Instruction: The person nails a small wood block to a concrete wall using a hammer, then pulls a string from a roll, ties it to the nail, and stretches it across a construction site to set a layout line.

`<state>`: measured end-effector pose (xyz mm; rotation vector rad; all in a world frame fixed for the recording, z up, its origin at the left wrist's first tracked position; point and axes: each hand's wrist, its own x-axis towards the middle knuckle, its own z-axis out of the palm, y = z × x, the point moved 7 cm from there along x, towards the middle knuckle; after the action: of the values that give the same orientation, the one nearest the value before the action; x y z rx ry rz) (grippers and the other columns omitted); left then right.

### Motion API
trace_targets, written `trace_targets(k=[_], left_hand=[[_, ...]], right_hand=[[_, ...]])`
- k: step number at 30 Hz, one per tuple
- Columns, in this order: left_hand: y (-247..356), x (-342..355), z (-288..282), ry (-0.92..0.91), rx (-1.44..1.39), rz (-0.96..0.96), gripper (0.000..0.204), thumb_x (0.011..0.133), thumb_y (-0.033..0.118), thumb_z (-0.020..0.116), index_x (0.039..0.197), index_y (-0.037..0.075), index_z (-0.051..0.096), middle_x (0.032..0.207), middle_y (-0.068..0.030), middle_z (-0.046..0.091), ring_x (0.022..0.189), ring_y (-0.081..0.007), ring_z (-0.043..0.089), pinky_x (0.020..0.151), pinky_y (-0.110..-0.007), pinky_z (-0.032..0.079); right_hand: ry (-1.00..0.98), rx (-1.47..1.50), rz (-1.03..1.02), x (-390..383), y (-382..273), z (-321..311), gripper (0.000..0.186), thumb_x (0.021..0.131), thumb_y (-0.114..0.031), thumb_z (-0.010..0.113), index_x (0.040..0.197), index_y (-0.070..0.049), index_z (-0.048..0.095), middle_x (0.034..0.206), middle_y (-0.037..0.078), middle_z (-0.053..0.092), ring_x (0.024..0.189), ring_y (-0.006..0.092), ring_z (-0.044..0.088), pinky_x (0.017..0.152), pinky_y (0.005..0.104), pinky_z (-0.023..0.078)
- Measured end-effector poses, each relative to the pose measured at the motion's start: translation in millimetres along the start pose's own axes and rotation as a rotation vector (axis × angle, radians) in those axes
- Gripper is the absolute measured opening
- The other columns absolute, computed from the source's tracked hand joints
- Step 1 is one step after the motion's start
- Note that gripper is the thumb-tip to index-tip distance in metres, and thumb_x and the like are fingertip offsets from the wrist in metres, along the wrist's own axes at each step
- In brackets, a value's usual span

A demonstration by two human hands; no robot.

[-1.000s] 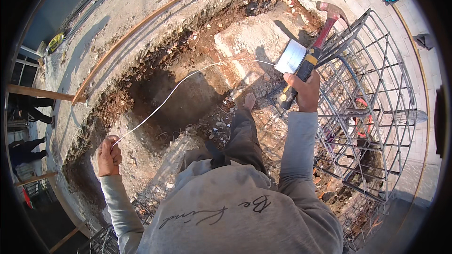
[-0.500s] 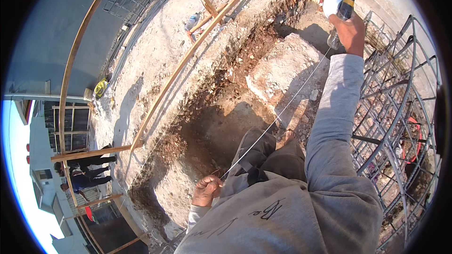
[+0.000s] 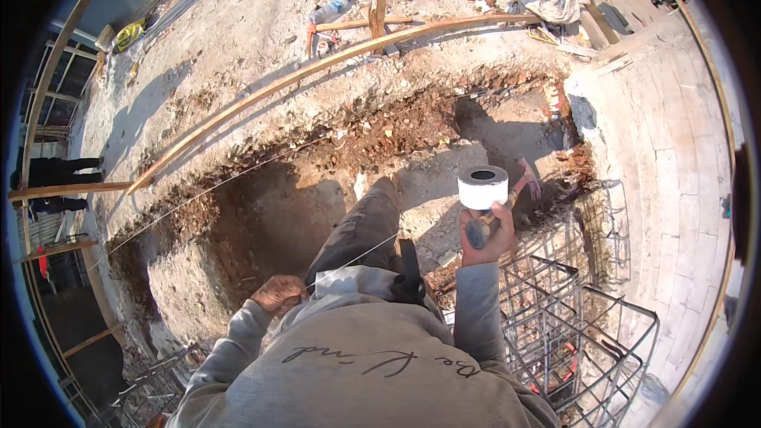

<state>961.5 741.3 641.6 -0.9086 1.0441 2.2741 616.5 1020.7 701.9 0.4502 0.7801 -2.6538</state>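
Observation:
My right hand (image 3: 486,239) is wrapped round a hammer (image 3: 525,181) with a reddish claw head and a dark and yellow handle. A white roll (image 3: 483,197) with a dark hole in its middle sits upright against the fingers of that hand. Low and to the left, my left hand (image 3: 280,294) is closed in a pinch on a thin white string (image 3: 357,258). From there the string slants up to the right across my trouser leg, and its far end is hard to follow. Below both hands lies a dug trench (image 3: 297,206) with rough earth walls.
A long wooden board (image 3: 261,93) runs along the trench's far side. Another string (image 3: 208,189) stretches over the trench. A rebar cage (image 3: 575,325) stands at the lower right. Beyond the board lie a plastic bottle (image 3: 333,9) and a hammer (image 3: 312,36). A person's dark-clothed legs (image 3: 71,165) show far left.
My right hand has come down and inward with the hammer and the white roll, closer to my body. The string between my hands spans less, and the view has turned.

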Motion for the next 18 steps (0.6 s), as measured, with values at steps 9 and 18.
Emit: trace_targets(k=[9,18], left_hand=[[129.2,29.7,6.3,0.423,-0.188,0.208,0.016,0.087,0.020,0.070,0.081,0.005,0.067,0.060,0.0030,0.054,0.046,-0.0069,0.043,0.042,-0.024,0.031],[169.6,-7.1,64.4,1.132,-0.318,0.795,0.015,0.092,0.011,0.060,0.078,0.004,0.062,0.066,0.0070,0.054,0.059,-0.0010,0.044,0.051,-0.020,0.035]], right_hand=[[-0.288,-0.207,0.924,74.9,84.4,133.7,0.048,0.075,-0.018,0.058,0.119,-0.001,0.051,0.089,0.007,0.056,0.055,0.0134,0.040,0.050,0.0291,0.033],[-0.675,-0.911,1.186,178.9,141.0,257.6,0.045,0.074,-0.013,0.062,0.115,0.003,0.053,0.088,0.009,0.060,0.067,0.0158,0.058,0.055,0.0282,0.047]])
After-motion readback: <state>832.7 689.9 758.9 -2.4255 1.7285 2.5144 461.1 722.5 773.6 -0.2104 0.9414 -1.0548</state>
